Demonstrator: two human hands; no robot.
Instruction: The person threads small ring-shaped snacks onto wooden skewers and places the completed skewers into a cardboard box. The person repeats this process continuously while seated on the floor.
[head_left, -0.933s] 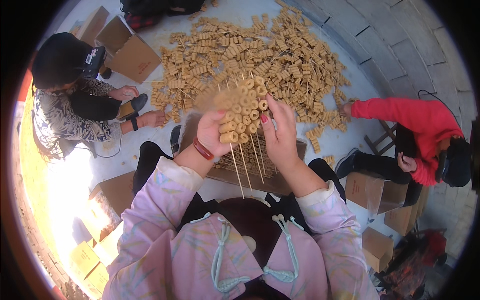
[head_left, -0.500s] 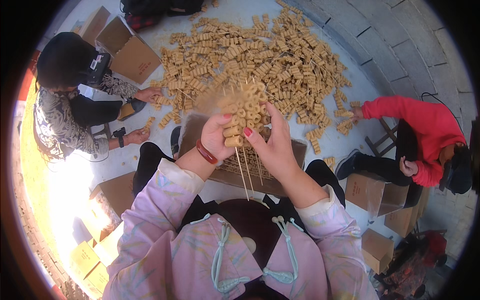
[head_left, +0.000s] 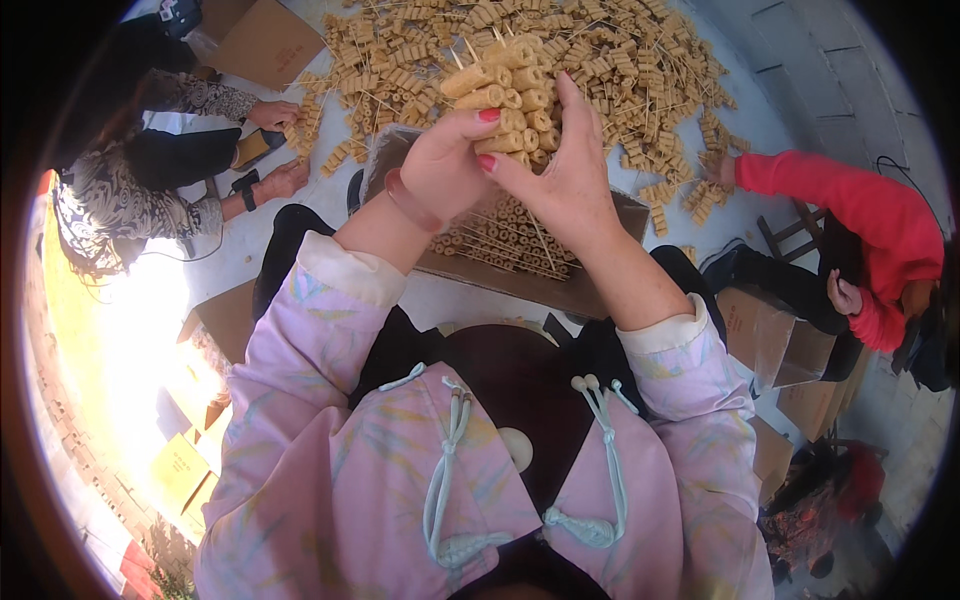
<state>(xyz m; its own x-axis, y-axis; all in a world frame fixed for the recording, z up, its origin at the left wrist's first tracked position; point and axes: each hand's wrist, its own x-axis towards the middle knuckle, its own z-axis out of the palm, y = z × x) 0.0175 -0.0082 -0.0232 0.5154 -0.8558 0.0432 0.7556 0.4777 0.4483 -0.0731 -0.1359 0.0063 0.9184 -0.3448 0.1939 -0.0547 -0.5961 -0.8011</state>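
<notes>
L hand + R hand both clamped round bundle of skewered tan rolls — L at left, R at right, thumbs on near side. Bundle held up, approx. between open carton (near) and loose skewer pile (far). Prob. best: light, even squeeze — rolls look brittle; sticks parallel, ends level.

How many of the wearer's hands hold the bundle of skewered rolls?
2: left hand at lower left of the bundle, right hand at its lower right; both partly hidden.
</notes>
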